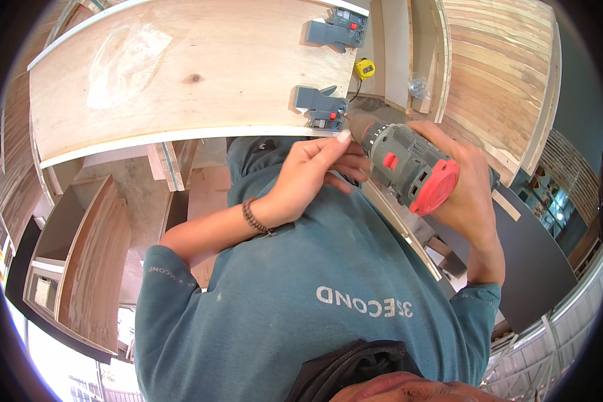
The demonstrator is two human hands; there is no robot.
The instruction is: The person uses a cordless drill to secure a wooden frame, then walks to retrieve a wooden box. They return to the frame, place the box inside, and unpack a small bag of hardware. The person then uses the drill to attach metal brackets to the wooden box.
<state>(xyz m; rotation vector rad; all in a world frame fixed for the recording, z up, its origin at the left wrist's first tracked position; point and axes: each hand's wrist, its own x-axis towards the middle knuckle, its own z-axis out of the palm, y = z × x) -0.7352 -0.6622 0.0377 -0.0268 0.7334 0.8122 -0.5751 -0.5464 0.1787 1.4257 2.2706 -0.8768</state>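
My right hand [463, 177] is wrapped round a grey and red cordless drill [409, 161]. Its chuck points up and left, and its bit meets the end of a grey plastic drawer-slide clip [321, 107]. This clip sits at the near right corner of a pale plywood panel [194, 78]. Just below the chuck is my left hand [315, 161], thumb stretched toward the bit and the other fingers loosely bent, apart from the thumb. Nothing shows in it. A second, matching grey clip [338, 30] with a red tab sits at the panel's far right corner.
A yellow tape measure [364, 68] lies just right of the panel. Clear plastic film [124, 63] rests on the panel's left part. Wooden cabinet boxes [94, 261] stand at the left, and a striped wood panel [496, 67] at the right. A dark board [529, 261] leans lower right.
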